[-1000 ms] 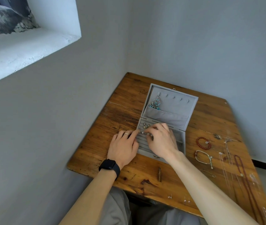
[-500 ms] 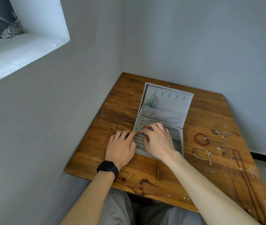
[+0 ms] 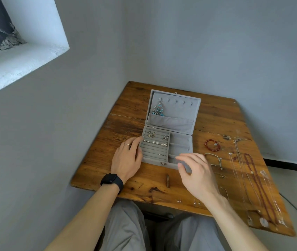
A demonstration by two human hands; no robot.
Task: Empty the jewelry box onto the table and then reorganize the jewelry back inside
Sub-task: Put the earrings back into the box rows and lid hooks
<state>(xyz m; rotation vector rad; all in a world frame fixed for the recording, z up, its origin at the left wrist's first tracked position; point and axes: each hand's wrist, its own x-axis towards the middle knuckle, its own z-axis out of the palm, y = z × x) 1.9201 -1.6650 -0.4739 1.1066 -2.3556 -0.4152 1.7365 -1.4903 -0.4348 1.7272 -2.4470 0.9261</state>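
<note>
Reads as part refilled: studs (image 3: 179,201) at the near table (image 3: 97,165) edge, bracelets (image 3: 212,145) and necklaces (image 3: 256,178) at right not yet boxed. Right hand (image 3: 196,171) slack, empty, above the jewelry box's (image 3: 153,161) near right corner; left hand (image 3: 126,158) loose-fingered against its left wall (steadying, probably). Sits mid-table, long axis left-right, front toward the body, lid (image 3: 178,109) raised at the far side, earrings (image 3: 155,142) in the rolls.

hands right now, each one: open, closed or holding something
Left hand: open, fingers resting against the jewelry box left side.
Right hand: open, above the box's front corner, holding nothing visible.
</note>
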